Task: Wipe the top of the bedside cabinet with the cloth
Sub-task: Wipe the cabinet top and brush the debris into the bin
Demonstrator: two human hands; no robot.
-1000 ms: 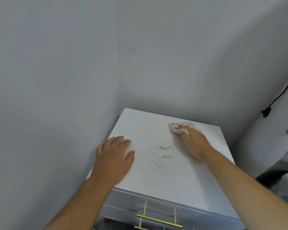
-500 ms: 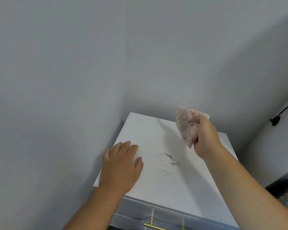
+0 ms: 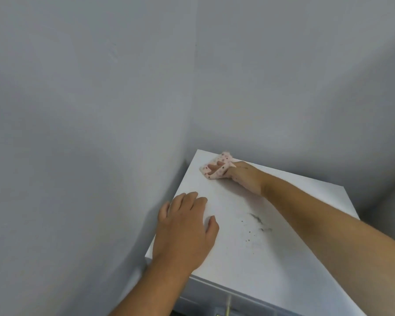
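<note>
Still-specked cabinet top (image 3: pixel 249 254) — grey corner

The top of the cabinet (image 3: pixel 255 265) is plain white, with no pattern of its own. On it there is a patch of dark grey specks and short smears (image 3: pixel 257 224), like dust. The cloth (image 3: pixel 217 166) is pale pink with small dark red dots spread over it. The walls (image 3: pixel 89 110) are one flat light grey, without pattern. Below the top, the front of the cabinet is a greyer white, and a small handle (image 3: pixel 228 310) there is of gold colour.
</note>
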